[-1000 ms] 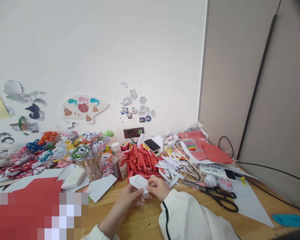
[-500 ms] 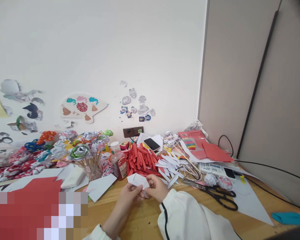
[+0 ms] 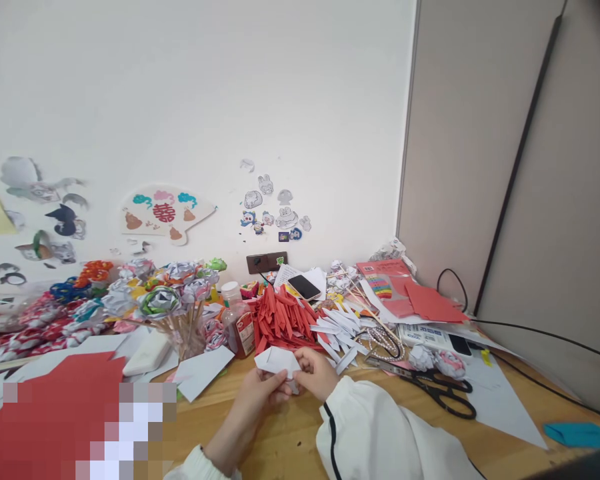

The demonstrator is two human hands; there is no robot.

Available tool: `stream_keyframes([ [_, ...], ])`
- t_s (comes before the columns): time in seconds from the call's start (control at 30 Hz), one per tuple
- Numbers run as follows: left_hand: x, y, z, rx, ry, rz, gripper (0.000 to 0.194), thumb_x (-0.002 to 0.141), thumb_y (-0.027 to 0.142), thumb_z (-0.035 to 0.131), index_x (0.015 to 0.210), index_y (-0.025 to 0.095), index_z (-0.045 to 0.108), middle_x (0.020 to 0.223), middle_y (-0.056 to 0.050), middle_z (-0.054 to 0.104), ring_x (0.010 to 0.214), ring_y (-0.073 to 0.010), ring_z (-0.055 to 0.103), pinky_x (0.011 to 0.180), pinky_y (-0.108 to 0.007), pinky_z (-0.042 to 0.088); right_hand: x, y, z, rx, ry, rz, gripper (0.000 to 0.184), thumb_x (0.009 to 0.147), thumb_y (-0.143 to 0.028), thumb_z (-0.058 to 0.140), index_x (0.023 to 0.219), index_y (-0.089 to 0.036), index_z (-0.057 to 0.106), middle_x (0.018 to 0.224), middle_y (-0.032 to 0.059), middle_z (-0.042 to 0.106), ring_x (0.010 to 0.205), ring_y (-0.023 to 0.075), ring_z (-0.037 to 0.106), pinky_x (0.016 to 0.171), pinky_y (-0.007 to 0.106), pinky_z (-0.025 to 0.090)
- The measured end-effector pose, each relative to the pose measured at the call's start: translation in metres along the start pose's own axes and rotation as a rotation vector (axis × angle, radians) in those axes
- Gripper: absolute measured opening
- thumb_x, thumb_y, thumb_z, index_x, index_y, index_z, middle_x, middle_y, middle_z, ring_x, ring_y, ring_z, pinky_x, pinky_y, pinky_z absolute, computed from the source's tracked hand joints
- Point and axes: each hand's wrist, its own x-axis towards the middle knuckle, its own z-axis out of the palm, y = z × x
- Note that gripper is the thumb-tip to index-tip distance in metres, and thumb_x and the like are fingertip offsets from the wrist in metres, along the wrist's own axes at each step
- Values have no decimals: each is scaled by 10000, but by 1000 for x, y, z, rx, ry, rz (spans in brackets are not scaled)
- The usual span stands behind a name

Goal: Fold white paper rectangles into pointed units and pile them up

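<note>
A small folded piece of white paper [image 3: 279, 361] is held over the wooden table, just in front of the paper piles. My left hand [image 3: 264, 392] grips its lower left part, thumb on top. My right hand [image 3: 316, 375] pinches its right edge, fingertips close to the left thumb. Part of the paper's underside is hidden by my fingers. Right behind it lie a heap of folded red paper strips [image 3: 283, 317] and a smaller pile of folded white paper strips [image 3: 341, 332].
Black-handled scissors [image 3: 443, 393] lie to the right, near crumpled paper balls [image 3: 423, 359]. A bottle [image 3: 239, 327] and a holder of paper flowers on sticks [image 3: 187, 330] stand to the left. Red paper [image 3: 70, 393] covers the left front. A phone [image 3: 304, 288] lies at the back.
Both hands stay almost in place on the white paper. My right fingers have shifted very slightly along its edge, and the view has moved a little.
</note>
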Motion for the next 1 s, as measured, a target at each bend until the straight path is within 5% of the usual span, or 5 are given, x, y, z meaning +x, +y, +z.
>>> stream_keyframes([
  [0.33,-5,6,3,14,-31,-20,255,553,308,668,649,93,573,504,-34,619,446,-101,567,439,-178,444,1,-6,-9,72,-87,63,176,682,-293,505,779,-155,453,497,-52,504,401,68,465,421,192,390],
  [0.47,-5,12,-1,10,56,78,329,566,392,630,761,142,543,517,6,601,457,-123,573,436,-215,452,3,-5,-14,18,-75,103,148,695,-298,486,692,-154,452,430,-60,491,346,55,432,374,167,359],
  [0.63,-4,22,-13,128,102,195,343,468,383,684,661,146,527,541,40,580,422,-113,553,483,-265,480,2,-3,-18,14,-15,129,168,675,-308,505,644,-160,433,435,-53,507,359,68,465,379,177,379],
  [1.0,-2,24,-21,233,14,189,318,541,335,655,778,139,576,502,17,609,419,-134,563,485,-281,478,7,-4,-21,287,-113,113,343,625,-402,558,844,-158,460,480,-40,553,396,103,523,429,237,428],
])
